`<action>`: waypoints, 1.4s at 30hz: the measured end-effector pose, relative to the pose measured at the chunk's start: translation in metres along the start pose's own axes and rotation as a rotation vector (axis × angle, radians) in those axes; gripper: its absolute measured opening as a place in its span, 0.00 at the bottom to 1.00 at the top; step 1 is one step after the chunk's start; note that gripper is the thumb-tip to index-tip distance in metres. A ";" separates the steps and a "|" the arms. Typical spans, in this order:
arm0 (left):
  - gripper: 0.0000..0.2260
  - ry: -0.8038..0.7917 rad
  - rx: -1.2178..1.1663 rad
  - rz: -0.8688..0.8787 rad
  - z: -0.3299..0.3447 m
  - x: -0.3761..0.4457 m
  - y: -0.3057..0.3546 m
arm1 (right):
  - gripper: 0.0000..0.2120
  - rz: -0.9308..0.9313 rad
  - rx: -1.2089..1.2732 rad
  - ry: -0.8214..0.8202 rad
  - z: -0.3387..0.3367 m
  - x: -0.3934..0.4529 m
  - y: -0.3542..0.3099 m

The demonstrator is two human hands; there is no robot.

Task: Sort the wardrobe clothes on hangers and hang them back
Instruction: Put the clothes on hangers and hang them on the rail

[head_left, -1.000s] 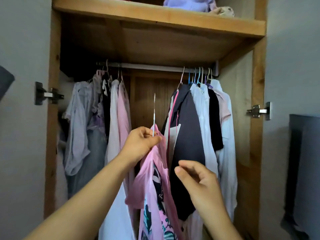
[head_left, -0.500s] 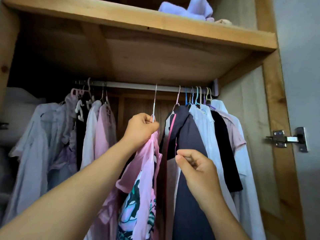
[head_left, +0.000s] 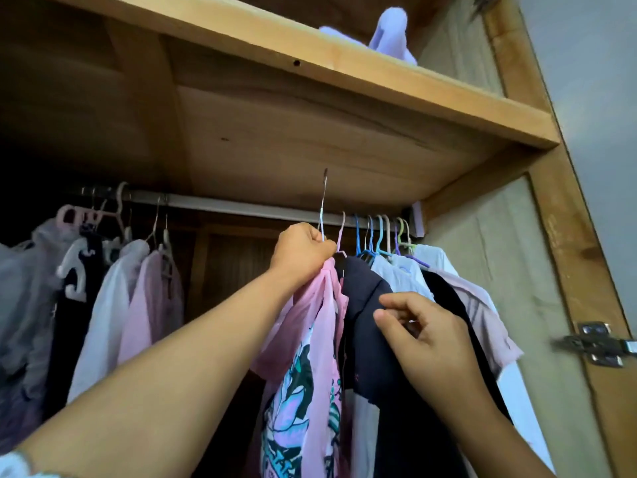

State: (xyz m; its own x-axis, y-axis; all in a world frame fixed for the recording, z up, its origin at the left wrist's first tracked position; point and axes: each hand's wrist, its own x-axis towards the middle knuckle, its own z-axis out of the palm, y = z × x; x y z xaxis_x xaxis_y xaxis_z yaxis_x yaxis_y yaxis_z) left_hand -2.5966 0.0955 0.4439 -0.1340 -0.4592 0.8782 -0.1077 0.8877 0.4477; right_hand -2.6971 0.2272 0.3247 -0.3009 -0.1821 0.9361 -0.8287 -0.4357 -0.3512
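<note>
Two hands are raised in the wardrobe, higher against the rail (head_left: pixel 241 207) than half a second ago. The left hand (head_left: pixel 301 250) has its fingers curled tight round the neck of a wire hanger (head_left: pixel 322 205) and the bunched collar of the pink top (head_left: pixel 312 339); the hook, which earlier ended level with the rail, now sticks up past it toward 12 o'clock, in front of the shelf (head_left: pixel 310 74) underside, and whether it has caught on the rail cannot be told. The pink top hangs straight down from that grip, between the two groups of hung clothes, touching the dark garment (head_left: pixel 365 305) at its 3 o'clock. The right hand (head_left: pixel 427 339) has moved from the dark garment's front edge up to its shoulder, thumb and forefinger close together in a loose pinch at the cloth, the other fingers curled. The view has tilted upward, so the shelf fills more of the top, with a lilac bundle (head_left: pixel 389 36) on it at 1 o'clock. A hinge (head_left: pixel 599 343) shows at 3 o'clock.
</note>
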 end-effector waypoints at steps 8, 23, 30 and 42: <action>0.12 0.005 0.050 -0.086 0.028 0.039 -0.029 | 0.06 -0.050 -0.107 0.004 0.012 0.027 0.010; 0.19 -0.001 -0.074 -0.189 0.076 0.046 -0.065 | 0.06 -0.125 -0.145 0.015 0.009 0.041 0.026; 0.16 0.011 -0.068 -0.164 0.073 0.040 -0.065 | 0.07 -0.105 -0.112 -0.011 0.007 0.038 0.027; 0.13 0.149 0.247 0.086 0.002 -0.088 -0.050 | 0.08 -0.095 0.125 -0.051 0.010 -0.017 0.011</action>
State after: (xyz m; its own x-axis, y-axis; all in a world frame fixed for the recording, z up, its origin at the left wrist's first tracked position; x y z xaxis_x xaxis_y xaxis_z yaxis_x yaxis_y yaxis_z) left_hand -2.5814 0.0912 0.3441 -0.0091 -0.3566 0.9342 -0.3415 0.8792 0.3323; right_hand -2.6964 0.2162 0.3051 -0.1972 -0.1777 0.9641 -0.7864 -0.5586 -0.2638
